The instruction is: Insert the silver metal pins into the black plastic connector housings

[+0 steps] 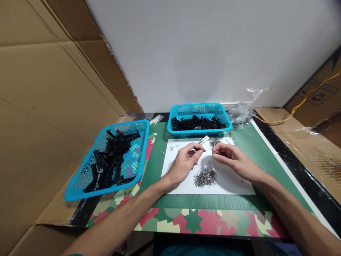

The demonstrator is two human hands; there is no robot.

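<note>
My left hand (184, 161) is over a white sheet (173, 185), its fingers curled and the thumb close to the index fingertip. Whatever lies between them is too small or hidden to make out. Silvery tweezers (204, 139) stick out behind its index finger; I cannot tell whether the hand holds them. Across a small gap, my right hand (230, 156) pinches a thin bit of metal wire (215, 152). Below both hands is a pile of small metal wire pieces, like tiny springs (205, 177). A smaller pile (214, 142) lies behind the right fingertips.
A blue basket (146, 149) with long black plastic parts (114, 153) stands at left. Behind the sheet is another blue basket (199, 133) holding black parts. Clear plastic bags (241, 113) lie at the back right. Cardboard (53, 106) walls the left side; a yellow cable (295, 108) runs at right.
</note>
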